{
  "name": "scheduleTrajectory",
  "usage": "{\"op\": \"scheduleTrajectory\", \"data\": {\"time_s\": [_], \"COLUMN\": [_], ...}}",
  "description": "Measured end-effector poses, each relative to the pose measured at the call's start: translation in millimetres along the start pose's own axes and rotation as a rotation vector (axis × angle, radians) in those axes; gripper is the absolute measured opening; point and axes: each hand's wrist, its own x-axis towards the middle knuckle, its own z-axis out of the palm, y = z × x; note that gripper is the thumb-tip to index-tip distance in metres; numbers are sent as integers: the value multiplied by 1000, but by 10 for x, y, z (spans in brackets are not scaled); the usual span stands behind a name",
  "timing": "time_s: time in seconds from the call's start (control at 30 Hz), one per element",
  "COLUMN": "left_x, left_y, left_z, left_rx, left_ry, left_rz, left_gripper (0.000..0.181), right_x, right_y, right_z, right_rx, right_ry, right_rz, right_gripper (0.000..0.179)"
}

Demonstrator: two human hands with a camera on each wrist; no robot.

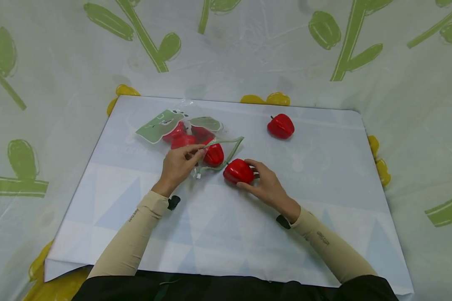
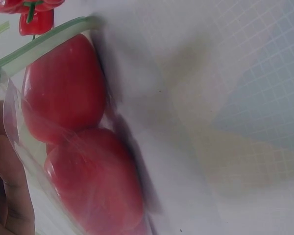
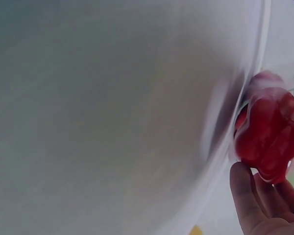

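My left hand (image 1: 178, 165) pinches the green-edged mouth of a clear plastic bag (image 1: 156, 127) and holds it up off its contents. Several red bell peppers (image 2: 95, 181) lie inside, seen through the film in the left wrist view. One of them (image 1: 214, 154) sits right at the opening. Just right of the mouth, my right hand (image 1: 263, 184) grips another red bell pepper (image 1: 238, 171) between thumb and fingers; the right wrist view shows this pepper (image 3: 267, 132) from its lobed end. The bag's green strip runs close beside it.
A loose red bell pepper (image 1: 281, 126) with a dark stem lies farther back, right of the bag. The table (image 1: 316, 167) has a pale cloth with blue triangles. Behind it hangs a whitish sheet (image 1: 256, 50) printed with green leaves.
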Motion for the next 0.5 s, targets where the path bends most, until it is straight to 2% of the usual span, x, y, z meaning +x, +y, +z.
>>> {"op": "scheduleTrajectory", "data": {"time_s": [0.5], "left_x": [-6], "left_y": [-28], "left_z": [2], "left_rx": [-4], "left_ry": [-5], "left_rz": [10], "left_gripper": [29], "right_x": [147], "right_y": [-102], "right_z": [160], "right_rx": [-35], "right_ry": [-17], "right_rz": [10], "right_gripper": [76]}}
